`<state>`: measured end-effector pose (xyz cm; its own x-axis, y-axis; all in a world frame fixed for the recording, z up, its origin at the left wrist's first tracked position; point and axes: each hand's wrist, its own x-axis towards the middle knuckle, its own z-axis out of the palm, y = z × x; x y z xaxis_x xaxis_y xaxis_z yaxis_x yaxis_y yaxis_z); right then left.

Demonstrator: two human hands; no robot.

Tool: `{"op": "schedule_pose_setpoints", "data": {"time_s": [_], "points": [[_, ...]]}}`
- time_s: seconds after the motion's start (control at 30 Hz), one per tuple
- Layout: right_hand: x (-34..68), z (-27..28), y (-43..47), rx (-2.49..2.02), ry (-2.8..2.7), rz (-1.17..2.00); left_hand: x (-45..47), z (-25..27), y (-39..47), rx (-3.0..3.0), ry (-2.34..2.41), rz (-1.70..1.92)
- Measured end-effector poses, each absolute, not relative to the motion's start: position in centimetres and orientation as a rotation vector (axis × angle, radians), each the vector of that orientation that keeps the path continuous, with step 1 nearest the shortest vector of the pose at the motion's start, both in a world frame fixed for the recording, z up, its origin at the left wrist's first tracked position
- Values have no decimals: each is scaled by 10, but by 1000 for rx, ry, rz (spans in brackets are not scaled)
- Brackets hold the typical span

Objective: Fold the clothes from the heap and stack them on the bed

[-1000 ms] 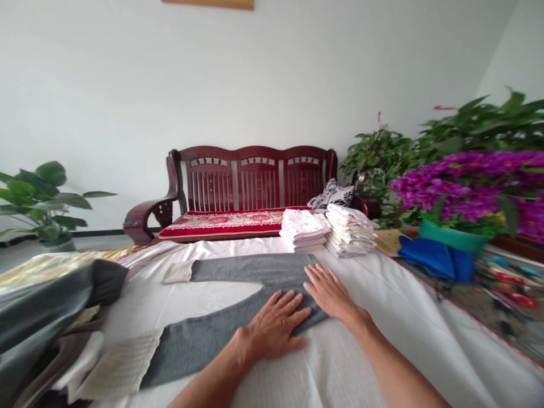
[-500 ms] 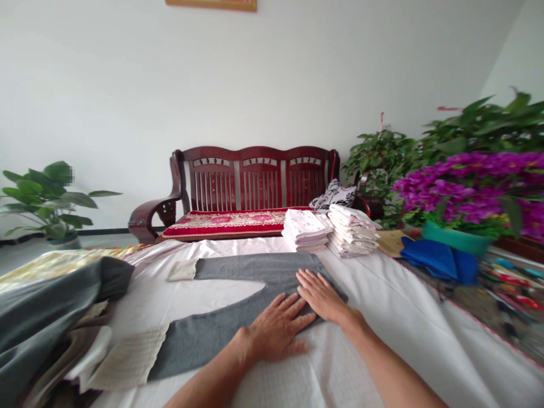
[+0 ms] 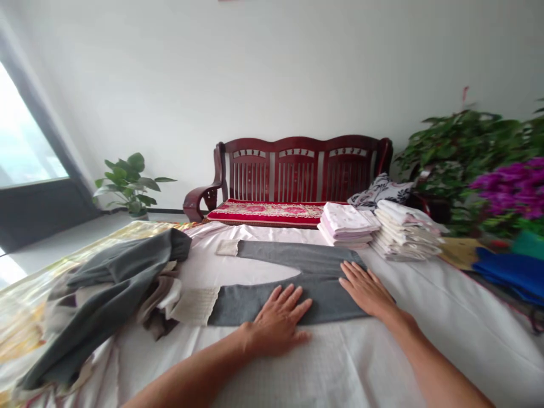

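Note:
A pair of grey trousers [image 3: 327, 292] with cream ribbed cuffs lies flat on the white cloth [image 3: 323, 362], its legs pointing left and its waist end to the right. My left hand [image 3: 280, 320] rests on the nearer leg, fingers spread, with the thumb over the cloth. Toward the waist, my right hand [image 3: 368, 289] lies flat with its fingers stretched out on the fabric. Neither hand grips anything. Part of the waist edge is hidden under my right hand and wrist.
Left of the trousers is a loose heap of dark grey and brown clothes [image 3: 114, 294]. Two stacks of folded cloth, one pinkish white [image 3: 346, 224] and one cream [image 3: 403, 232], stand behind. Beyond are a wooden bench [image 3: 293, 175], plants [image 3: 459, 153] and a blue cloth [image 3: 510, 275].
The view has swung left, showing more of the clothes heap and a window. My hands have moved apart: the left has slid along the leg toward the cuffs, while the right stays by the waist.

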<state>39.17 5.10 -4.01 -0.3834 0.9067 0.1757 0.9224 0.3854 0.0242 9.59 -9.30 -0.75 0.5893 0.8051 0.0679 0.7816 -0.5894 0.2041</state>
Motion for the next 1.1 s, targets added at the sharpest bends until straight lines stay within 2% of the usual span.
{"op": "schedule_pose_setpoints", "data": {"time_s": [0.37,0.6,0.73,0.87,1.1], "points": [[395,-44,55,-1617,-2491,-153,16,-11,-152,2349,1954,192],[396,-43,56,-1636,-2528,-179,-47,34,-149,2030,2256,260],[395,-43,55,-1636,-2529,-213,-69,49,-138,2061,2536,87],[395,-45,55,-1609,-2492,-245,-81,41,-137,2144,2480,-22],[399,-51,59,-1518,-2464,-268,-101,46,-131,1915,2422,-60]]}}
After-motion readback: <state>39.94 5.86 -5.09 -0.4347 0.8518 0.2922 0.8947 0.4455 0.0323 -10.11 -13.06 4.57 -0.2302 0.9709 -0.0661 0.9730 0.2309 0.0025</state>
